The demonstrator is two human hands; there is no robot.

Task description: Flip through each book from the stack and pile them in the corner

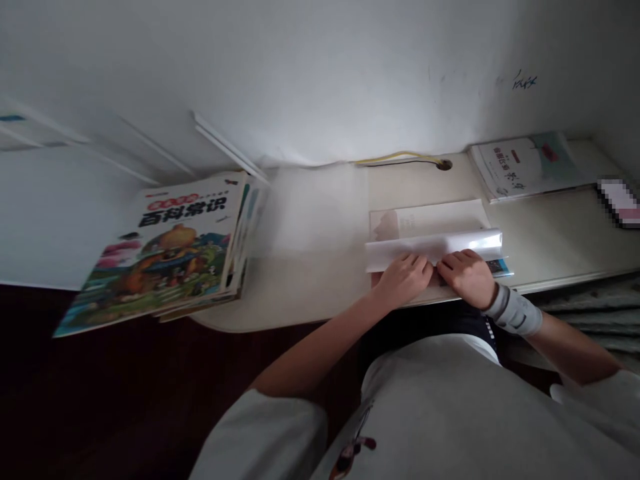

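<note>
Across a book (430,219) with a pale cover lies a shiny rolled plastic sheet (395,251), near the table's front edge. My left hand (406,279) has its fingers curled onto the front side of the roll. Close beside it on the right, my right hand (467,275) grips the same roll with bent fingers; a grey band (513,310) is round that wrist. Under the right end of the roll a blue printed edge (500,267) shows. My palms hide the lower part of the book.
To the left lies a stack of picture books (175,247), overhanging the table's (300,287) curved front edge. More books (525,167) lie at the back right, near a blurred-out phone-like object (620,200). A yellow cable (400,155) runs along the wall into a hole.
</note>
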